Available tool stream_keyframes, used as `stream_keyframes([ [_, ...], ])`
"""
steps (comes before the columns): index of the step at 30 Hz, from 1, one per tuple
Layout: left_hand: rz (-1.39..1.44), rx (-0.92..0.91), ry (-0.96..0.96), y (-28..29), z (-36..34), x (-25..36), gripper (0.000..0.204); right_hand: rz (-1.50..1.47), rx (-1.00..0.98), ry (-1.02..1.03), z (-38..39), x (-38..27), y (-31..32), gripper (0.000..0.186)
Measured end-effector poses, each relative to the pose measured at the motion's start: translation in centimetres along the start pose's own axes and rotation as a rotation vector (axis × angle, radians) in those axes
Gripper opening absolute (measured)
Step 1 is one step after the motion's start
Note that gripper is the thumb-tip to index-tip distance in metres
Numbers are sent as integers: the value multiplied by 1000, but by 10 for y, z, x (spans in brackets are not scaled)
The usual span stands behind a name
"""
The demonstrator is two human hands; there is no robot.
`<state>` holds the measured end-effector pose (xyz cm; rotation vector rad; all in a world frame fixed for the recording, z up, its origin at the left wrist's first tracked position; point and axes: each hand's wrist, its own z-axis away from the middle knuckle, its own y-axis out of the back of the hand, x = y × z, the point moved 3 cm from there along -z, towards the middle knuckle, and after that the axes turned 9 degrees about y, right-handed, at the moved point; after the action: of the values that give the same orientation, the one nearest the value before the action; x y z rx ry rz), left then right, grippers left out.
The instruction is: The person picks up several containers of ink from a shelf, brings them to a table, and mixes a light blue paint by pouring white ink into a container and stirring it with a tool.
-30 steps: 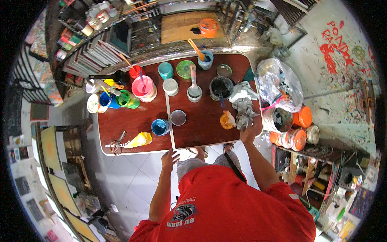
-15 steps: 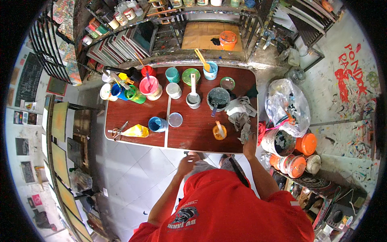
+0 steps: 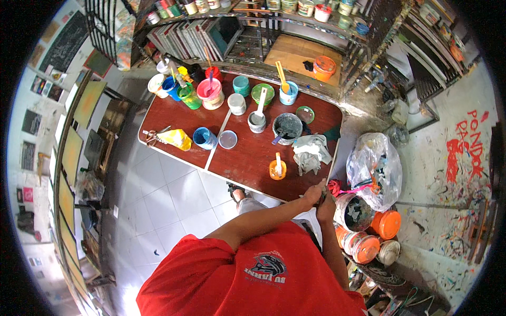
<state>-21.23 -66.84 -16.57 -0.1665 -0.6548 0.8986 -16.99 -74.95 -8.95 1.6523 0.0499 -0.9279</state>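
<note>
My left hand and my right hand meet at the red-brown table's right front corner, both fingers closed around something small and greyish, too hidden to make out. Just beyond them lie crumpled grey rags and an orange tub with a white-handled tool. Farther back stand a dark mixing tub, a grey cup with a white stirrer and several colourful paint pots. At the left lie scissors, a yellow bag and a blue pot beside a loose lid.
Right of the table are a clear plastic bag, a dirty bucket and orange-lidded buckets. Shelves behind hold jars, screen frames and an orange bucket. A rack of panels runs along the left.
My left hand has swung rightward to join my right hand, which has left the rags. The view has turned, so the table sits slanted.
</note>
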Motion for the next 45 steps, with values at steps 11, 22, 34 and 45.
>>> stream_keyframes([
  [11,-385,517,-213,21,0,13,77,147,17,476,-7,-10,3,33],
  [22,26,394,-54,17,5,25,56,185,219,535,-19,-7,15,14],
  [34,-38,135,-340,15,-9,6,45,136,120,325,-22,17,30,51],
  [45,-965,-41,-737,-16,35,17,42,-31,-99,195,-33,43,62,125],
])
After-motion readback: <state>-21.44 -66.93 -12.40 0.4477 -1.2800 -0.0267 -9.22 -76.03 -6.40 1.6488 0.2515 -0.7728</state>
